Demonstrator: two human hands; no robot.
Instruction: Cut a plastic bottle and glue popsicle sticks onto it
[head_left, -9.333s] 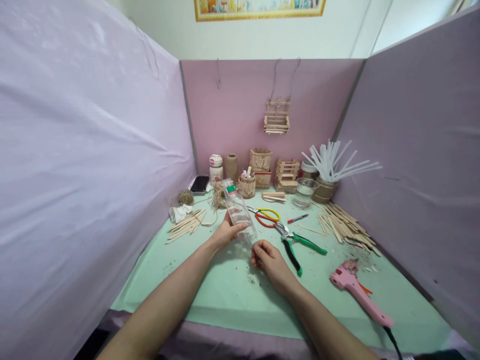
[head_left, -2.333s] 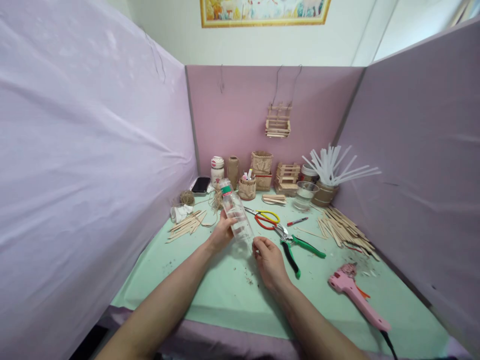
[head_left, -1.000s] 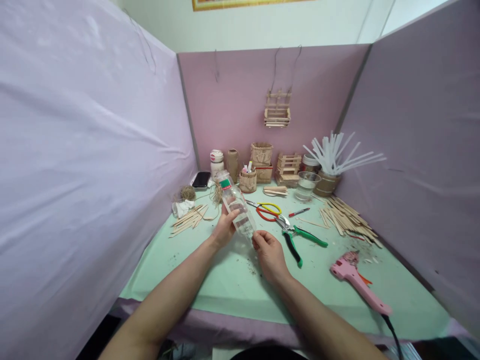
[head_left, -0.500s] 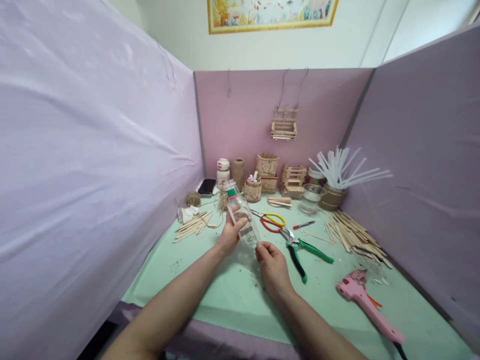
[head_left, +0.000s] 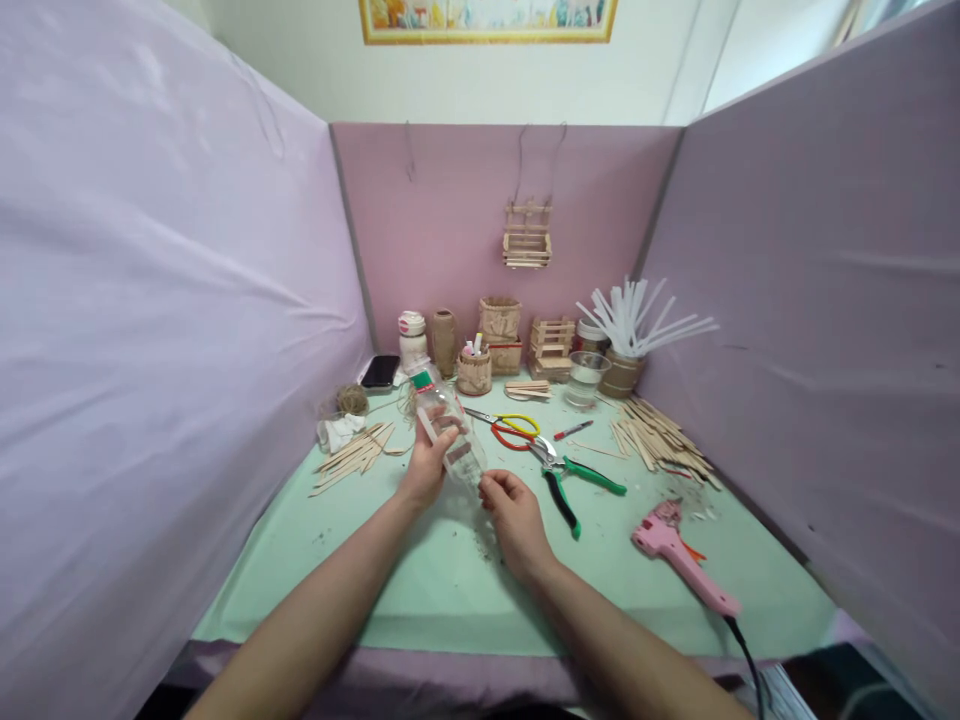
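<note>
A clear plastic bottle (head_left: 467, 458) with a green and red label near its neck is tilted above the table, neck pointing up and away to the left. Around its middle wraps my left hand (head_left: 427, 472), thumb across the near side. My right hand (head_left: 516, 515) pinches the lower end of the bottle, its fingertips partly hiding that edge. Just beyond lie scissors (head_left: 514, 430) with red and yellow handles, and pruning shears (head_left: 559, 470) with green handles.
A pink glue gun (head_left: 686, 560) with a cord lies at right. Wooden sticks (head_left: 664, 440) are heaped behind it; more sticks (head_left: 352, 458) lie at left near twine (head_left: 352, 400). A water cup (head_left: 586, 380), white glue sticks (head_left: 634, 320) and a phone (head_left: 381, 371) stand farther back.
The whole view has shifted, so the table and walls sit farther left. The bottle is turned slightly, and both hands keep their hold on it.
</note>
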